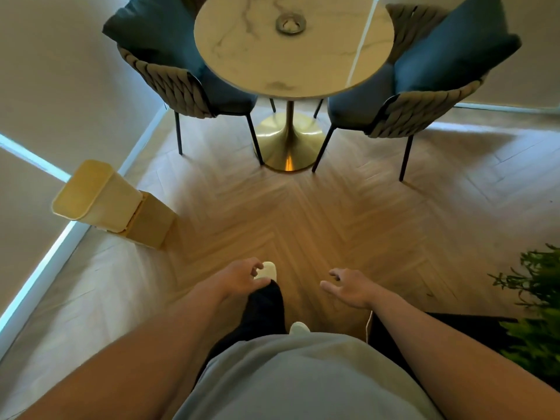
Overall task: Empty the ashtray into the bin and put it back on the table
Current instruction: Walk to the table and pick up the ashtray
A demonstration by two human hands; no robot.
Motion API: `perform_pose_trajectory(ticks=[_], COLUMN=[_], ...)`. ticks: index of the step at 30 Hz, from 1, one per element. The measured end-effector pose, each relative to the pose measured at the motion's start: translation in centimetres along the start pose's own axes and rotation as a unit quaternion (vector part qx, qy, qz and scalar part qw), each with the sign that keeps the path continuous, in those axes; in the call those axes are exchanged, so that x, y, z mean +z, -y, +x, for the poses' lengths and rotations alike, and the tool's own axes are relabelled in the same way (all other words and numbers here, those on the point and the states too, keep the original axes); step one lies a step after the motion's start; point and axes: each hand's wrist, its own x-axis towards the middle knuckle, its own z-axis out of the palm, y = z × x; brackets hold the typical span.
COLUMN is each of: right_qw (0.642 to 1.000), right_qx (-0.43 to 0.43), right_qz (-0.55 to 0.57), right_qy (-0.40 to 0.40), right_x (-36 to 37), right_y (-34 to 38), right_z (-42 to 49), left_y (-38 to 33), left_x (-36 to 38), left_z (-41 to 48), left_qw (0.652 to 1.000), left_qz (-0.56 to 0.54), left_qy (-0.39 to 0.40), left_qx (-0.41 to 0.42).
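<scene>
A round metal ashtray (pixel 291 23) with something pale inside it sits near the far middle of the round marble table (pixel 291 74). A cream bin (pixel 106 201) with its lid closed stands on the floor at the left, against the wall. My left hand (pixel 242 277) hangs low in front of me, fingers loosely curled, holding nothing. Level with it, my right hand (pixel 348 286) has its fingers spread and is empty. Both hands are well short of the table and the bin.
Two woven chairs with blue cushions, the left chair (pixel 181 80) and the right chair (pixel 424 95), flank the table. The table stands on a gold pedestal (pixel 288 144). A green plant (pixel 533 313) is at the right. Herringbone wood floor (pixel 303 213) lies between me and the table.
</scene>
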Motion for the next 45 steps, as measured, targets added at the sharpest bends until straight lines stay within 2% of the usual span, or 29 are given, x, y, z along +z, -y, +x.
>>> perform_pose_trajectory(ticks=[17, 28, 40, 45], right_qw=[0.998, 0.996, 1.0, 0.998], right_qx=[0.012, 0.014, -0.006, -0.043], right_qz=[0.055, 0.082, 0.026, 0.017], right_qy=[-0.025, -0.03, -0.017, -0.029], right_x=[-14.2, -21.6, -34.6, -40.9], right_y=[10.3, 13.2, 12.4, 13.2], right_z=[13.4, 19.9, 27.6, 30.3], left_y=[-1.1, -4.4, -12.8, -17.3], left_x=[-19.4, -26.9, -33.7, -36.8], left_z=[14.9, 21.9, 29.7, 32.6], left_qw=[0.997, 0.995, 0.998, 1.0], left_qz=[0.058, 0.078, 0.045, 0.008], left_qy=[0.039, 0.039, 0.029, 0.009], left_qx=[0.03, 0.041, 0.012, 0.023])
